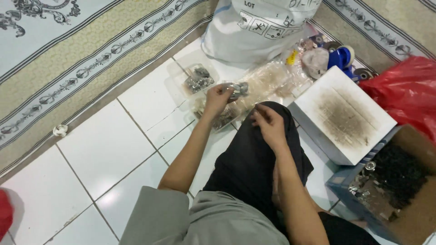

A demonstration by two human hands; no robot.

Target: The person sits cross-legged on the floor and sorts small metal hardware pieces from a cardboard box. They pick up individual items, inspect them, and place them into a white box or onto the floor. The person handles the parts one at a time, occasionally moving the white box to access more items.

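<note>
Small metal parts (239, 89) pinched in left hand (217, 97), above clear bag (268, 84) on floor tiles (104, 149). Right hand (269, 122) over knee, fingers curled, pinching something too small to tell. White box (343, 113) just right; tray (196, 80) left of bag.

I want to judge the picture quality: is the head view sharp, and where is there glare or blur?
Head view: even indoor light, soft shadows; slight sheen on the white floor tiles; the left hand and right hand are a little blurred; the clear plastic bags give glare; edges bend slightly.
</note>
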